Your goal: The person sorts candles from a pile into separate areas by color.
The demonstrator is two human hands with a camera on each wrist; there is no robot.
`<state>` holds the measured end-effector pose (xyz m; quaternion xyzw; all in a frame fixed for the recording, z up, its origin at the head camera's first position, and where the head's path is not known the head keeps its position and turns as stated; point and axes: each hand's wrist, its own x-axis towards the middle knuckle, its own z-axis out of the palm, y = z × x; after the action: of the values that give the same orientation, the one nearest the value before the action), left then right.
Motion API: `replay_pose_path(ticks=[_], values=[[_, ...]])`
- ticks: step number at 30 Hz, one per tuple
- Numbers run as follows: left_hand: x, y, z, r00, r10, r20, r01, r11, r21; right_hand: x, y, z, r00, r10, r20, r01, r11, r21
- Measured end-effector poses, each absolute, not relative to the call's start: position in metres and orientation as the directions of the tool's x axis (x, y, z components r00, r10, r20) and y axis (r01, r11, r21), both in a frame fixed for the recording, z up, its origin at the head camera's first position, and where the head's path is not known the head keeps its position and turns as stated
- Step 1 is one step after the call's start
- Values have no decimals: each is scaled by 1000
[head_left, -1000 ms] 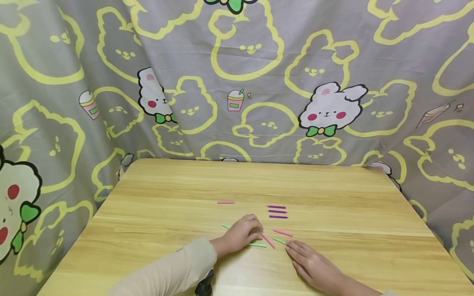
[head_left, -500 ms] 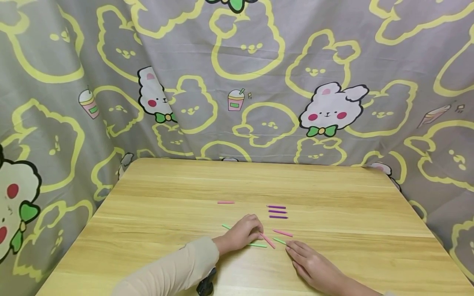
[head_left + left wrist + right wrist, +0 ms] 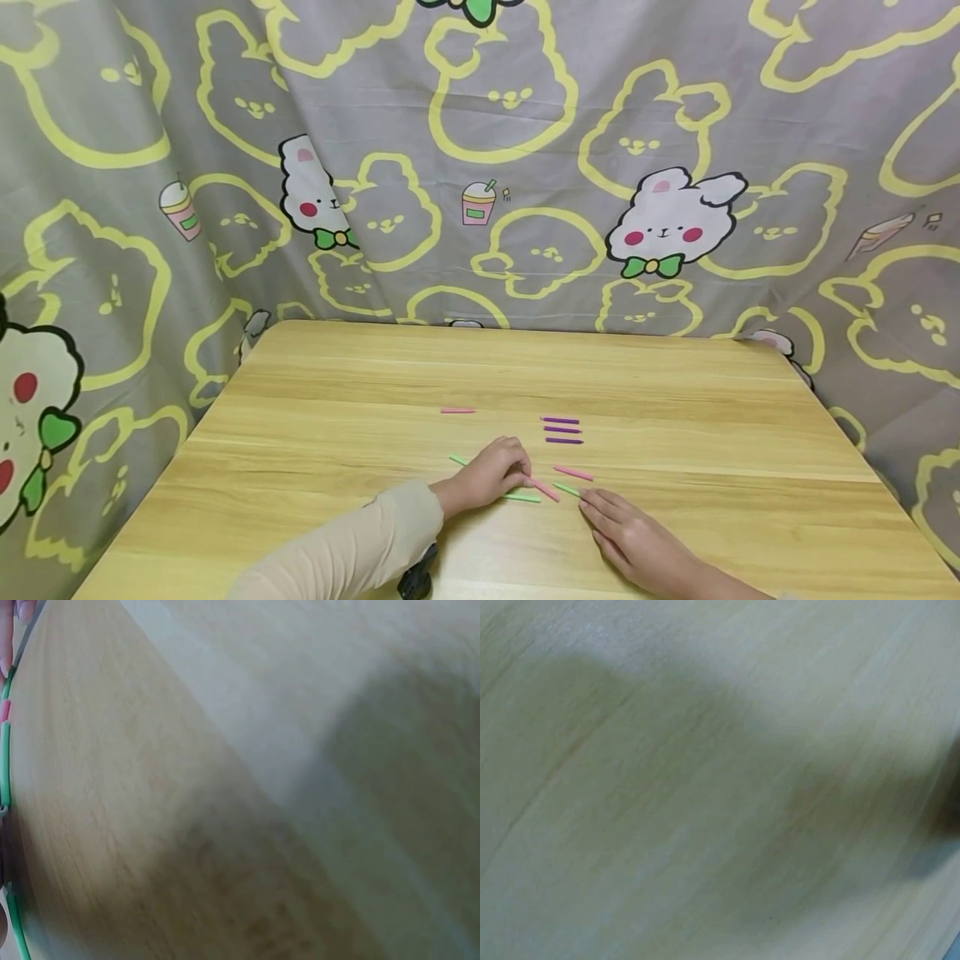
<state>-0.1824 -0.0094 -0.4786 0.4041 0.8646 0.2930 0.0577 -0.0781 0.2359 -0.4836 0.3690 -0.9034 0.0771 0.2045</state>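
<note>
My left hand (image 3: 489, 475) pinches the upper end of a thin pink candle (image 3: 545, 490), which slants down to the right. Part of a green candle (image 3: 523, 497) shows below this hand, and the tip of another green candle (image 3: 457, 459) pokes out behind it; the hand hides the rest. My right hand (image 3: 633, 533) lies on the table with fairly straight fingers, its fingertips on the end of a green candle (image 3: 566, 488). Just above is a pink candle (image 3: 573, 473). In the left wrist view, a green candle (image 3: 5, 761) and a pink candle (image 3: 5, 711) line the left edge.
Three purple candles (image 3: 562, 430) lie in a stack of parallel rows farther back on the wooden table (image 3: 337, 383). A single pink candle (image 3: 457, 410) lies to their left. A patterned grey curtain (image 3: 405, 108) hangs behind the table. Only table surface and shadow fill most of the right wrist view.
The pink candle in my left hand has turned a little flatter, its upper end dropping slightly. My left fingers have shifted slightly with it. My right hand stays in place.
</note>
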Motion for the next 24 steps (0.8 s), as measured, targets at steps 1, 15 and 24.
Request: replay_pose_path(ticks=[1, 15, 24], values=[[-182, -10, -479, -669, 731, 134, 662, 504, 555, -78, 236, -483, -645, -635, 425, -698, 716, 11], [-183, -18, -483, -680, 709, 186, 656, 474, 588, -79, 236, -485, -638, -643, 424, -704, 710, 17], [-183, -28, -480, -688, 691, 224, 652, 452, 609, -77, 235, -485, -643, -639, 422, -698, 716, 20]])
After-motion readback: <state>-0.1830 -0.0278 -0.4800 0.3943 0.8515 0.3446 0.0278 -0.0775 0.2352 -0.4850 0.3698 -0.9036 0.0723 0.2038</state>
